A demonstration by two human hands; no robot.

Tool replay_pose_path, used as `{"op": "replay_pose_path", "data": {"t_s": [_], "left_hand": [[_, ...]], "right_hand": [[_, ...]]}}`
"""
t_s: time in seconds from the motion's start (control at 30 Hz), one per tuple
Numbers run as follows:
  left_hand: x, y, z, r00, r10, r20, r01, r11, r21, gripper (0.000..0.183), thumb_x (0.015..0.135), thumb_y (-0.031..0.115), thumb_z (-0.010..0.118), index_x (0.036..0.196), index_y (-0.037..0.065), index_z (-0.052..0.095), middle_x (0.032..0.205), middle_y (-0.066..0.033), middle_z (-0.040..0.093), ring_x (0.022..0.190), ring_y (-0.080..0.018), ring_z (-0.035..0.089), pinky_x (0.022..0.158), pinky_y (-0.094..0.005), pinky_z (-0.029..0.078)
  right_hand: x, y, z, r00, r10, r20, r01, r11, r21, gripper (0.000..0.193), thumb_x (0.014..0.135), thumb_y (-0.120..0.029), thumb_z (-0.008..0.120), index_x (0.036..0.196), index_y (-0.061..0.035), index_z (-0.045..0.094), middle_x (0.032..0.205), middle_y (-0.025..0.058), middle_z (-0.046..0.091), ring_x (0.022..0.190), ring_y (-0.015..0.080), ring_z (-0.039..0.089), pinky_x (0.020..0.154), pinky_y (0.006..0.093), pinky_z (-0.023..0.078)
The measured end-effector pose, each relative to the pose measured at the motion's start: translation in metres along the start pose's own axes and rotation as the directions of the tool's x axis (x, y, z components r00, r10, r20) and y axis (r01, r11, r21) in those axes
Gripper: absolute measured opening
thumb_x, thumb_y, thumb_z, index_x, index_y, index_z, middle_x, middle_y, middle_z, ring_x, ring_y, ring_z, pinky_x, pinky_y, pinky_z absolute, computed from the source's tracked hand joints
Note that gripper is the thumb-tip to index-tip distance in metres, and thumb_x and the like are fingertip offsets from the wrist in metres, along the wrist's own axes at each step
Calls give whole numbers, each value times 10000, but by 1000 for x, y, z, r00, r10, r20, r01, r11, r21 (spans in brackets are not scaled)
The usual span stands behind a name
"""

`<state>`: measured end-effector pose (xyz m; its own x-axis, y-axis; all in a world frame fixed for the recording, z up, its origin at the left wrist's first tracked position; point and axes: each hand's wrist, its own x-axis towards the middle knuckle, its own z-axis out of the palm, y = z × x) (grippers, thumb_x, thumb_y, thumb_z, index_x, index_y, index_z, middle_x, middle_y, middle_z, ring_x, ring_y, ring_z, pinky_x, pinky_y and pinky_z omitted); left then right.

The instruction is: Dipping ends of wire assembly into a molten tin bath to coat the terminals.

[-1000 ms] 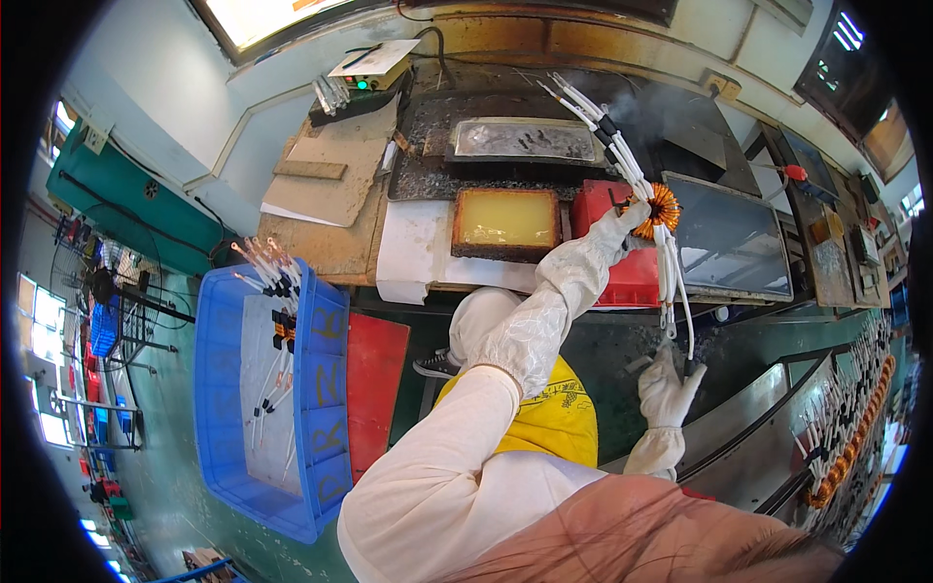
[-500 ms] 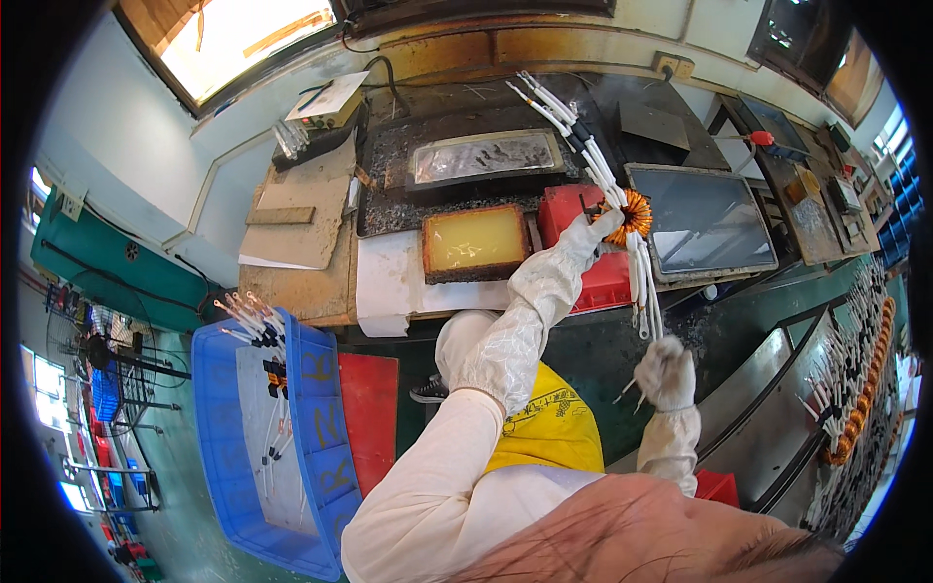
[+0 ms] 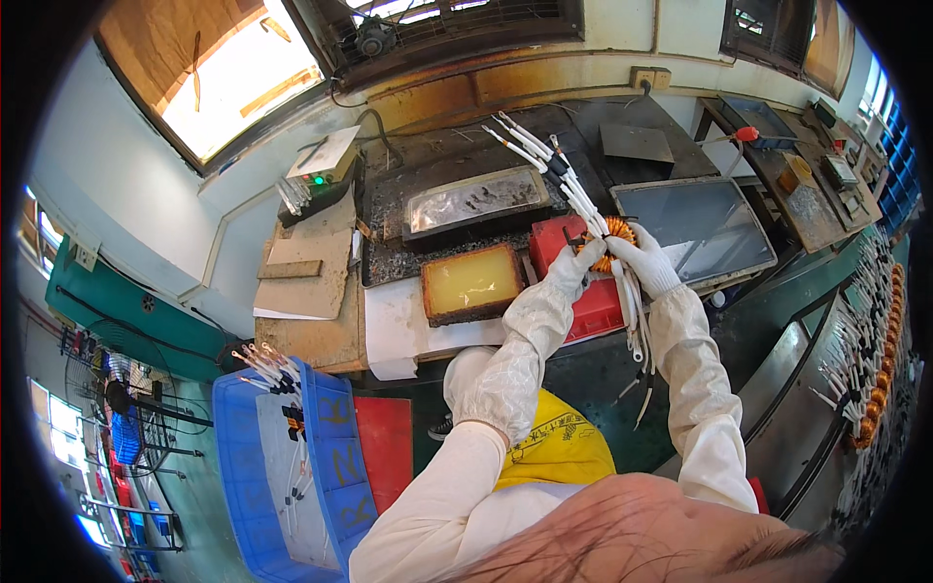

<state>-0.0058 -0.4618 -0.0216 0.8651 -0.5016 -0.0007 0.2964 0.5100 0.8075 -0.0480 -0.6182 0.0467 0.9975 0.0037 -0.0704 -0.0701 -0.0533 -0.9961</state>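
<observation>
A copper-wound ring coil (image 3: pixel 619 230) is held over the right side of the bench. White sleeved leads (image 3: pixel 575 187) with metal lugs run from it toward the back, with black bands around them. More white leads (image 3: pixel 634 316) hang down toward me, some ending in dark thin tips. My left hand (image 3: pixel 587 257), in a white glove and sleeve, is closed on the near left side of the coil. Gloved as well, my right hand (image 3: pixel 649 260) grips the coil's right side at the lead roots. Both sets of fingertips are partly hidden by the coil and leads.
A red box (image 3: pixel 595 309) sits beneath the coil. Left of it are a yellow-filled tray (image 3: pixel 473 280) and a silvery molten-looking bath (image 3: pixel 476 199). A grey-topped tray (image 3: pixel 695 228) lies right. A blue bin (image 3: pixel 340 457) with coils stands at lower left; finished-looking coils (image 3: pixel 878 379) line the right.
My right hand has come up from below, where it held loose leads, to the coil. Those leads now hang lower with dark tips. The view has tilted slightly upward.
</observation>
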Motion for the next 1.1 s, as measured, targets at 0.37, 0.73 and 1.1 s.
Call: {"op": "replay_pose_path", "data": {"t_s": [0.37, 0.73, 1.1], "left_hand": [[9, -18, 0, 983, 147, -110, -141, 988, 69, 405, 927, 273, 668, 1210, 22, 526, 1023, -53, 619, 886, -145, 602, 783, -319, 504], [-14, -3, 14, 890, 325, -320, 44, 637, 769, 475, 895, 300, 691, 1216, -8, 527, 1133, -140, 635, 1042, -221, 621, 916, -347, 494], [-99, -22, 11, 880, 352, 321, -214, -310, 926, 322, 823, 156, 591, 1126, 49, 610, 1177, -146, 602, 1151, -338, 541, 981, -449, 453]], "right_hand": [[-22, -10, 18, 955, -131, -265, 33, 938, -345, 575, 837, -318, 709, 1250, 40, 532, 1008, 134, 662, 901, 177, 641, 815, 302, 513], [-25, 6, 27, 846, -350, -403, 148, 880, -451, 560, 812, -233, 745, 1218, 77, 514, 1043, 191, 650, 932, 253, 660, 825, 345, 524], [-9, 19, 42, 860, -438, -263, 155, 714, -683, 572, 829, -383, 721, 1243, -40, 526, 1160, 211, 604, 1023, 399, 624, 860, 452, 503]]}}
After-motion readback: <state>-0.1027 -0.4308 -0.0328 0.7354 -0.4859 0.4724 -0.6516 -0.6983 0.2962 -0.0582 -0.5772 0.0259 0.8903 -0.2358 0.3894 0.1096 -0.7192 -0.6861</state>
